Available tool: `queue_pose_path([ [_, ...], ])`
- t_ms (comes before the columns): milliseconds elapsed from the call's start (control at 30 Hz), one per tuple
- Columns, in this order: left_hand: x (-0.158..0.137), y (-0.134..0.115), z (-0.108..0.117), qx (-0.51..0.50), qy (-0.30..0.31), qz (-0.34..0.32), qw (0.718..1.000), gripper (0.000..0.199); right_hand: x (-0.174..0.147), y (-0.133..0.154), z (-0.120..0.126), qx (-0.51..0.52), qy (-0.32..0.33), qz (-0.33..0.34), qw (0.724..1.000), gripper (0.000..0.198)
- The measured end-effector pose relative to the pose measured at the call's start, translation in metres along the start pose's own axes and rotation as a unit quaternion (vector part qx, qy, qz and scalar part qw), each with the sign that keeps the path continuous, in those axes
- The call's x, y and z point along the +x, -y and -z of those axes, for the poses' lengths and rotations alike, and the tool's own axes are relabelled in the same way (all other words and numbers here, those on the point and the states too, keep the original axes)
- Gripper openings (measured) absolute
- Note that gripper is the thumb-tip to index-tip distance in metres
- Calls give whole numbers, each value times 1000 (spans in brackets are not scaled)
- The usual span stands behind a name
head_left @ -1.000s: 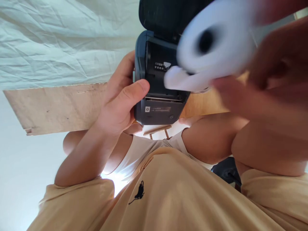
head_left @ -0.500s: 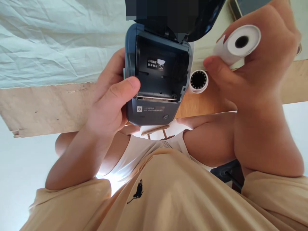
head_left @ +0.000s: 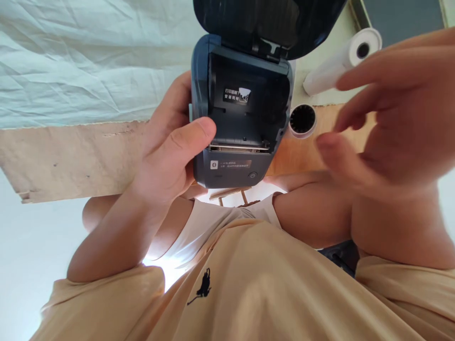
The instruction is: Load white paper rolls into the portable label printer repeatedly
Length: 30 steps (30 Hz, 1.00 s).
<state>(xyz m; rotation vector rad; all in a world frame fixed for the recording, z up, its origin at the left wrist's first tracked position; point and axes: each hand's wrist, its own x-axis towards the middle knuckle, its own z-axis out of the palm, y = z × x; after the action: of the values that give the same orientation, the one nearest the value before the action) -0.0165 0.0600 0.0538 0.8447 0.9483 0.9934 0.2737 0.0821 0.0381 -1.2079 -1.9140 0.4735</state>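
My left hand (head_left: 170,142) grips a dark blue-grey label printer (head_left: 231,170) by its left side, thumb over the front edge. The printer's black lid (head_left: 263,23) is swung up, and the paper bay (head_left: 238,118) shows a small printed sticker and no roll. To the right, my right hand (head_left: 401,118) is held with its fingers apart and nothing in them, slightly blurred. Just beyond its fingertips a white paper roll (head_left: 327,71) lies on its side, its dark core facing up and right. Between the hands stands a small white cylinder (head_left: 303,121) with a dark, notched opening.
Pale green cloth (head_left: 88,61) covers the far part of the wooden table (head_left: 71,161), whose bare near edge runs in front of my legs. At the upper right lies a dark flat panel (head_left: 405,19) with a light frame.
My right hand has let go of the white paper roll, which now rests on the table, and has drawn back nearer to me. The printer has shifted slightly right in view.
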Motion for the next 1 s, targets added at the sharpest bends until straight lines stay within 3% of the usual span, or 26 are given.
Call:
queue_pose_path([
  [100, 1, -2, 0, 11, -23, 7, 1000, 66, -3, 3, -12, -60, 80, 154, 983, 47],
  [167, 1, -4, 0, 17, -31, 11, 999, 68, -4, 1, -16, -96, 111, 183, 972, 40],
  [233, 1, -5, -1, 21, -30, 14, 999, 67, -4, -1, -17, -109, 111, 173, 973, 34],
  [433, 3, -5, -1, 23, -35, 21, 999, 66, -10, 9, -23, -120, 118, 152, 974, 40],
  [600, 5, -7, -3, 42, -49, 29, 998, 55, -12, 13, -32, -116, 64, 122, 984, 26],
  [767, 4, -6, -4, 40, -55, 23, 997, 67, -10, 11, -26, -104, 97, 139, 980, 56],
  [900, 4, -5, -1, 41, -57, 19, 997, 72, -11, 9, -30, -111, 70, 131, 983, 30],
  [1000, 4, -4, 0, 35, -47, 15, 998, 70, -10, 10, -30, -104, 46, 117, 987, 33],
])
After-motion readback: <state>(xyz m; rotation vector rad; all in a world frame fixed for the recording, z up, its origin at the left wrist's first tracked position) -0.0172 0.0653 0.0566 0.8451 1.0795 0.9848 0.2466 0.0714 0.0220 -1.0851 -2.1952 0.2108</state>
